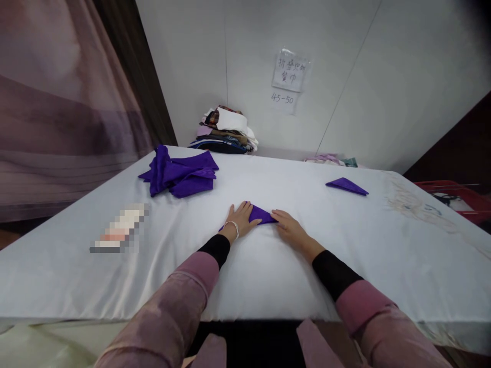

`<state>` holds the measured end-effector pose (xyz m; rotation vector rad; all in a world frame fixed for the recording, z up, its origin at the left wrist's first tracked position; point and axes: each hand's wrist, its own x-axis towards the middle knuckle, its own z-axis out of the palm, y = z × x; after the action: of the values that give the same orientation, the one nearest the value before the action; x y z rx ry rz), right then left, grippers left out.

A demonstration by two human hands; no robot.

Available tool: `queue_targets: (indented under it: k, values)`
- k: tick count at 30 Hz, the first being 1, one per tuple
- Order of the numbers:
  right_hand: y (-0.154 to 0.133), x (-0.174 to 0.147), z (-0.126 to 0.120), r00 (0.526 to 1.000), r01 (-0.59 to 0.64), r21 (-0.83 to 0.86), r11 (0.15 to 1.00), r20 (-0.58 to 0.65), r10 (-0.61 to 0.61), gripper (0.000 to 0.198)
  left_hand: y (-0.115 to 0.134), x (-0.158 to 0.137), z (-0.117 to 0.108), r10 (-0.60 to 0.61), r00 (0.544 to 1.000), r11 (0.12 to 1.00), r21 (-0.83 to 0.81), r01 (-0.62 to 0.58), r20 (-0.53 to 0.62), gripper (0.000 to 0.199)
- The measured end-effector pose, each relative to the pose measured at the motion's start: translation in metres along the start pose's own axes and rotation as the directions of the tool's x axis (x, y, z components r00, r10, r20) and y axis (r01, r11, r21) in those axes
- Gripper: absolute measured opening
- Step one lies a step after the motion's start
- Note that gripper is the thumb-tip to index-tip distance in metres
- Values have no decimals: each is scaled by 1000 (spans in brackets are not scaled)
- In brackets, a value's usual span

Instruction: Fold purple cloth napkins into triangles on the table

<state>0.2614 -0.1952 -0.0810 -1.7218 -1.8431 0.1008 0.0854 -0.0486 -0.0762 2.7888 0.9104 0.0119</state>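
A purple cloth napkin [260, 214], folded into a long flat triangle, lies on the white-covered table in front of me. My left hand [241, 220] rests palm down on its left half with the fingers spread, hiding much of that side. At the right corner of the napkin, my right hand [288, 226] has its fingers close together on the tip; the thumb is hard to make out. Farther right lies a second folded purple napkin [347, 186], also a triangle. A loose heap of purple napkins [180, 173] sits at the back left.
The white tablecloth [276, 276] has wrinkles on the left. A pixelated object [121, 229] lies there. Behind the table are stacked clothes [226, 130] and other fabric [326, 159]. Handwritten signs [290, 71] hang on the wall. A red basket [460, 197] stands at the right.
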Motion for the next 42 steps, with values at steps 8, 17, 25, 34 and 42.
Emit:
queue_targets:
  k: [8,17,25,34,42]
  values:
    - [10,10,1,980,186,-157,970,94,-173,36,-7,-9,-8,76,995,994,-68,-81,-71,83]
    - [20,4,10,983,182,-136,974,40,-178,36,-29,-46,-20,233,963,971,75,-225,-132,51]
    - [18,5,11,985,171,-147,974,39,-167,35,-18,-37,-23,137,988,972,204,-119,-76,54]
    - [-6,12,-1,992,54,-153,987,117,-36,26,-16,-31,-72,-85,992,995,-54,80,-91,45]
    - [-30,5,-38,989,-132,299,945,106,105,22,-31,-33,-118,-36,965,823,-540,176,261,38]
